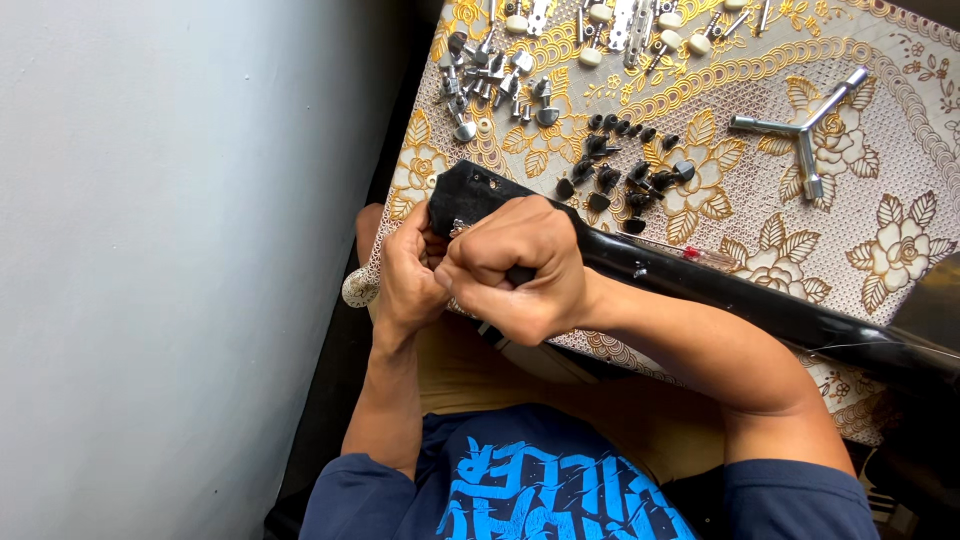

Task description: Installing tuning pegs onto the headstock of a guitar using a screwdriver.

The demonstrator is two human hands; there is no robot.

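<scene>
Black guitar headstock [470, 195] lies at the table's near-left edge, neck [760, 305] running off toward 4 o'clock. Looks rigid, glossy, likely slick – safer gripped around the neck than by the thin head. Right hand [520, 268] is fisted tight over it, apparently on a small tool, contents hidden. Left hand [405, 275] curls at the head's edge – can't tell what it pinches. Black tuning pegs [625, 175] at 12 o'clock, chrome pegs [490, 80] beyond, three-way wrench [805, 135] at 2 o'clock.

My gold-flowered tablecloth [900, 180] as landmark, on it a silver three-way wrench [805, 135] near its right side, black tuning pegs [625, 170] at its middle, chrome tuners [490, 80] toward its upper left, cream-knobbed tuners [640, 30] along its top edge, pale wall [180, 220] left of it.
</scene>
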